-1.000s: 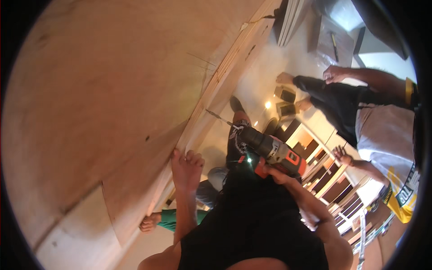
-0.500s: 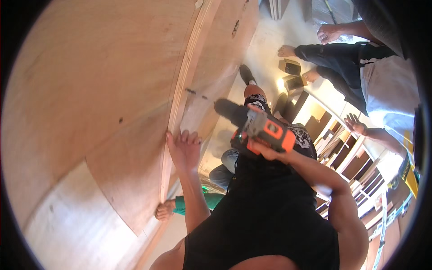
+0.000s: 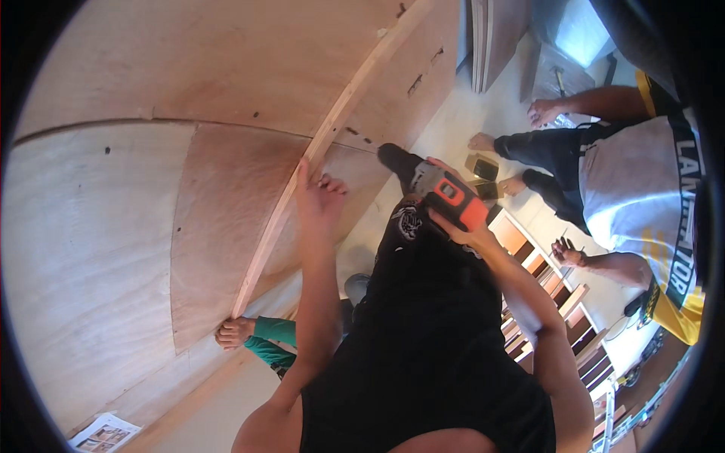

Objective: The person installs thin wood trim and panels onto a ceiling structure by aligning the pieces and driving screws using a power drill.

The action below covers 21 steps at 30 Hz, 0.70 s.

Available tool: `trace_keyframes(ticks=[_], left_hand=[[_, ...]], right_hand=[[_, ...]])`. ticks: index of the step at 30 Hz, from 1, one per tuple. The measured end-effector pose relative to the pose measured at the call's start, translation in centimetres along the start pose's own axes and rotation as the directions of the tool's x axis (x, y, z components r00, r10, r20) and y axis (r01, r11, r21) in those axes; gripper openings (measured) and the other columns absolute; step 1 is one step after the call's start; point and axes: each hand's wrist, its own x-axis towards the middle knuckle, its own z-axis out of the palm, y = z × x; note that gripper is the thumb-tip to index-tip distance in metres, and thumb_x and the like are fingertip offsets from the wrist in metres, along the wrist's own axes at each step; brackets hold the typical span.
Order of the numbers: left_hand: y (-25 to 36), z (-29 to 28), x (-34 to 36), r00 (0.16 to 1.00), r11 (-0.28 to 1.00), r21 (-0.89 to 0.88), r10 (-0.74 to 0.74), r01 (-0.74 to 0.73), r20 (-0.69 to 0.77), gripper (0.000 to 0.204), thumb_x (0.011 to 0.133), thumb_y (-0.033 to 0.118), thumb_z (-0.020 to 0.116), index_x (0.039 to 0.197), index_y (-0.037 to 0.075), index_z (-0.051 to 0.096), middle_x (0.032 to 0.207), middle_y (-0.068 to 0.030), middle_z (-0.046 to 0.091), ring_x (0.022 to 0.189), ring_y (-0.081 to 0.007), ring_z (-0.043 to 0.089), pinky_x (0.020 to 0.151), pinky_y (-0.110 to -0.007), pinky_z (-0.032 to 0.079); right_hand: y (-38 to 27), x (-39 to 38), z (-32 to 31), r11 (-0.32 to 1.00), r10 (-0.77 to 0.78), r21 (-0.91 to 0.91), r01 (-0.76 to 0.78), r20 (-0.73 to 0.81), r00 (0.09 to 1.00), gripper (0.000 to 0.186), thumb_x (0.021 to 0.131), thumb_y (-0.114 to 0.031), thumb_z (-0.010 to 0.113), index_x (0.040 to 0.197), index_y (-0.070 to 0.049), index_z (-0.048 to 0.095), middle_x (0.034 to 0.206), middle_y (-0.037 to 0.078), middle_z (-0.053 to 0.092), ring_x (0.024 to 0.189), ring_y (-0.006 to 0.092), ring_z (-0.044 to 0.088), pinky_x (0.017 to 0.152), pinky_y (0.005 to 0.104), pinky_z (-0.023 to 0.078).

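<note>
Drill count: one power drill [image 3: 438,181], right of centre in the frame
Drill look: black nose pointing upper left, grey middle, orange-and-black rear
Own hands: two; right hand [image 3: 455,228] clamped around the drill, left hand [image 3: 323,198] loosely curled and holding nothing, thumb at the strip's edge
Wooden strip: one long, pale strip [image 3: 323,136], slanting from top centre to lower left
Small boxes: two boxes [image 3: 482,167], upper right
Paper: one printed sheet [image 3: 106,434], bottom left
Green sleeve: one co-worker's hand [image 3: 236,332] at the strip's lower end

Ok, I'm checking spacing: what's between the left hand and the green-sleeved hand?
The head view shows a stretch of wooden strip between the left hand and the green-sleeved hand.
</note>
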Motion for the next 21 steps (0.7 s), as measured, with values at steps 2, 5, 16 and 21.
trace_keyframes(ticks=[2,5,16,21], left_hand=[[-2.0,2.9,0.3,1.000,1.000,-0.013,0.001,0.000,0.029,0.042,0.088,0.046,0.076,0.096,0.009,0.059,0.072,0.0016,0.033,0.065,-0.0140,0.034,0.064,-0.032,0.030],[-2.2,4.1,2.7,0.996,0.996,-0.045,0.073,-0.072,0.041,0.038,0.088,0.044,0.076,0.092,0.012,0.056,0.069,0.0037,0.034,0.061,-0.0126,0.034,0.063,-0.032,0.031],[-1.9,5.5,2.1,0.990,0.991,-0.085,0.094,-0.103,-0.102,0.031,0.087,0.035,0.076,0.086,0.017,0.051,0.066,0.0052,0.031,0.061,-0.0110,0.033,0.062,-0.032,0.030],[-2.2,5.7,1.8,0.995,0.993,-0.086,0.077,-0.082,-0.059,0.027,0.087,0.033,0.075,0.099,0.013,0.061,0.066,0.0069,0.028,0.062,-0.0097,0.031,0.060,-0.030,0.028]], right_hand=[[-1.0,-0.3,-1.0,0.998,0.026,-0.048,-0.028,-0.040,0.999,0.051,0.076,-0.007,0.070,0.126,0.002,0.061,0.149,0.025,0.049,0.127,0.0399,0.059,0.107,0.0420,0.046],[-0.7,-2.9,-2.7,0.980,0.134,-0.141,-0.139,-0.040,0.990,0.038,0.079,-0.007,0.070,0.115,0.001,0.066,0.146,0.024,0.052,0.121,0.0375,0.062,0.101,0.0410,0.049],[-3.3,-10.7,-5.3,0.847,0.500,-0.105,-0.521,-0.171,0.849,0.021,0.086,0.001,0.061,0.107,-0.002,0.064,0.090,0.005,0.068,0.082,0.0157,0.065,0.074,0.0301,0.053],[-3.6,-12.0,-5.9,0.803,0.581,0.004,-0.595,-0.222,0.783,0.022,0.085,0.001,0.064,0.107,-0.002,0.066,0.088,0.006,0.071,0.082,0.0175,0.068,0.076,0.0303,0.054]])
